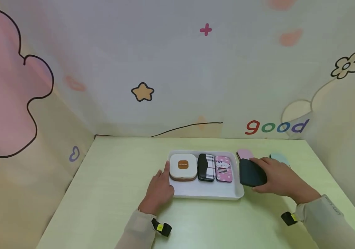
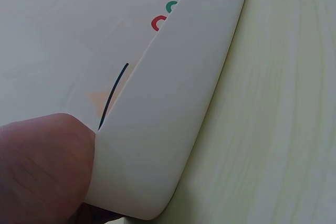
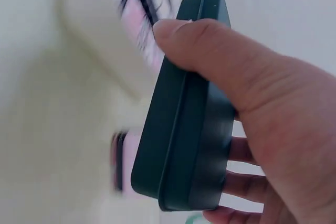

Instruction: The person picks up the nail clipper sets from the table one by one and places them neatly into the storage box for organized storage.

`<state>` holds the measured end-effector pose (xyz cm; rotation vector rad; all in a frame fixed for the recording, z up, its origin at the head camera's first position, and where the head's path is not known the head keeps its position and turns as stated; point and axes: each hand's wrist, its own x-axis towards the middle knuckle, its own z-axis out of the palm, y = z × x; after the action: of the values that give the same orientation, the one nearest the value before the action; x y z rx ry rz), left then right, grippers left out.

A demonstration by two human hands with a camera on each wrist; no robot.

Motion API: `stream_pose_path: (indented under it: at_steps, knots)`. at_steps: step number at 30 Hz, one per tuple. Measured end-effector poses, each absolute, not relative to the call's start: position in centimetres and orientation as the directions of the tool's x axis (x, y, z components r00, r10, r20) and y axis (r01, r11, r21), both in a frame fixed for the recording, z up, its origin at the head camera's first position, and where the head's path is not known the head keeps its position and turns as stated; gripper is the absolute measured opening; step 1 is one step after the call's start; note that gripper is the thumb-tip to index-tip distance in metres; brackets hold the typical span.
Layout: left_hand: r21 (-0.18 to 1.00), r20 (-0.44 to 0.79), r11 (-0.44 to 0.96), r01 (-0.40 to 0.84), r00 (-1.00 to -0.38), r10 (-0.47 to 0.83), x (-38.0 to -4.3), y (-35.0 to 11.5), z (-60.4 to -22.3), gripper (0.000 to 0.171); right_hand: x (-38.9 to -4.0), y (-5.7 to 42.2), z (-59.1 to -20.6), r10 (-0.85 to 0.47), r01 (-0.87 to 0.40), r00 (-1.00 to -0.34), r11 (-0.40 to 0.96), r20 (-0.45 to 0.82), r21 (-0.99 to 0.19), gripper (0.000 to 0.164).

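My right hand (image 1: pixel 277 176) grips a dark green case with rounded corners (image 1: pixel 252 173), close over the right end of a white tray (image 1: pixel 207 193). In the right wrist view my thumb lies across the case (image 3: pixel 184 129), which has a raised seam along its side; the fingers are on its other side. At the tray's left end my left hand (image 1: pixel 160 188) holds the rim, thumb by the front corner. Inside the tray sit a white rounded-square case with a brown label (image 1: pixel 177 167), a black and plaid case (image 1: pixel 206 167) and a pink cartoon case (image 1: pixel 224 168).
Behind my right hand, a pink case (image 1: pixel 244 154) and a pale teal case (image 1: pixel 279 158) lie on the light wood-grain table (image 1: pixel 109 180); my hand and the green case partly hide them. Printed walls enclose the table's back and sides.
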<state>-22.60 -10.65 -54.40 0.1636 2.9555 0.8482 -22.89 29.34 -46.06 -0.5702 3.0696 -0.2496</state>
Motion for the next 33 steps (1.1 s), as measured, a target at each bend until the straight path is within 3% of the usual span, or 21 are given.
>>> stream_pose_path:
  at_steps: [17,23,33]
  knots:
    - [0.599,-0.009,0.798,0.069,-0.996,0.093,-22.9,-9.9,-53.1,0.080,-27.6,17.2,-43.4,-0.516,-0.517,-0.856,0.854,0.029,-0.063,0.100]
    - [0.582,-0.024,0.811,0.064,-0.995,0.096,-22.7,-10.2,-54.0,0.079,-28.7,13.0,-44.8,-0.574,-0.573,-0.819,0.817,0.007,-0.068,0.100]
    - [0.587,0.012,0.804,0.095,-0.994,0.109,-22.3,-10.5,-54.7,0.078,-29.7,9.1,-47.1,-0.582,-0.579,-0.812,0.813,-0.052,-0.056,0.100]
